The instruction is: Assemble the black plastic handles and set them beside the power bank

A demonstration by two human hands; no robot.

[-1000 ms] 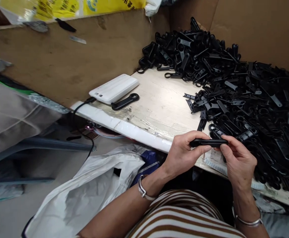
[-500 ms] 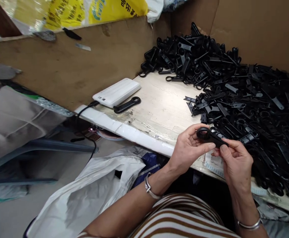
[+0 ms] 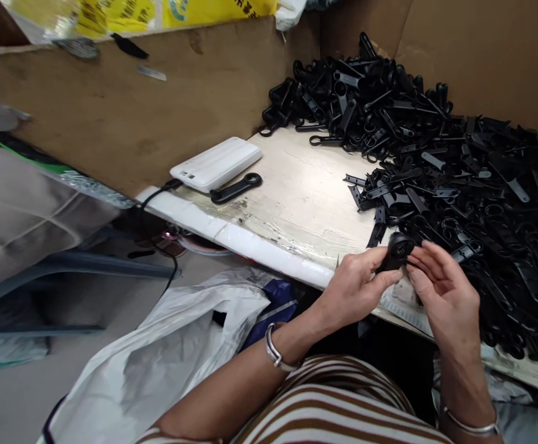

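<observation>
My left hand (image 3: pixel 354 287) pinches a black plastic handle with a round ring end (image 3: pixel 401 246) between thumb and fingers. The ring end is turned up toward the camera, and the rest of the part is mostly hidden by the fingers. Close beside the ring is my right hand (image 3: pixel 448 293), its fingers curved and apart; whether a fingertip touches the part is hard to see. Behind both hands spreads a large heap of similar black plastic parts (image 3: pixel 435 160), some with ring ends and some flat strips.
A white power bank (image 3: pixel 217 163) with a black cable lies on the left of the worktable (image 3: pixel 305 179). One black ring-ended handle (image 3: pixel 236 189) lies beside it. A brown board (image 3: pixel 134 117) walls the table's left side. Below the edge hangs a white plastic bag (image 3: pixel 167 345).
The black handle has been turned so that its ring end now points up to the right. My right hand has loosened from its far end and moved slightly right.
</observation>
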